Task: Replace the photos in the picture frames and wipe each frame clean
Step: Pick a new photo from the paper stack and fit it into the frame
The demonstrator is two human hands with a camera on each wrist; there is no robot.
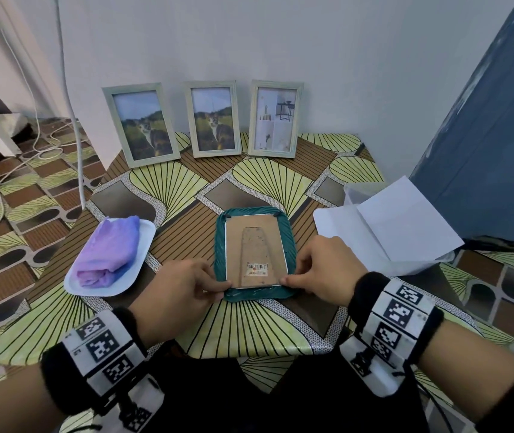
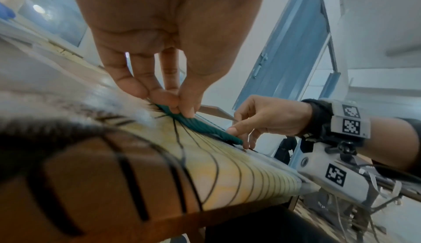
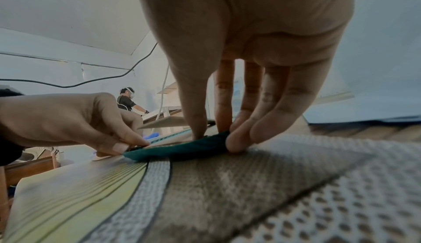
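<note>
A teal picture frame (image 1: 256,294) lies face down on the table, its brown backing board (image 1: 257,251) with a barcode sticker facing up. My left hand (image 1: 183,289) pinches the frame's near left corner, thumb on the backing. My right hand (image 1: 321,270) pinches the near right corner the same way. The left wrist view shows my left fingers (image 2: 159,92) on the teal frame (image 2: 200,126), and the right wrist view shows my right fingertips (image 3: 239,138) on the teal frame's edge (image 3: 182,149). Three pale framed photos (image 1: 212,120) stand against the wall.
A folded purple cloth (image 1: 109,248) sits on a white tray (image 1: 143,245) left of the frame. White paper sheets (image 1: 386,226) lie to the right, beside a blue door (image 1: 483,135). Cables (image 1: 34,142) trail over the floor at left. The table's near edge is below my wrists.
</note>
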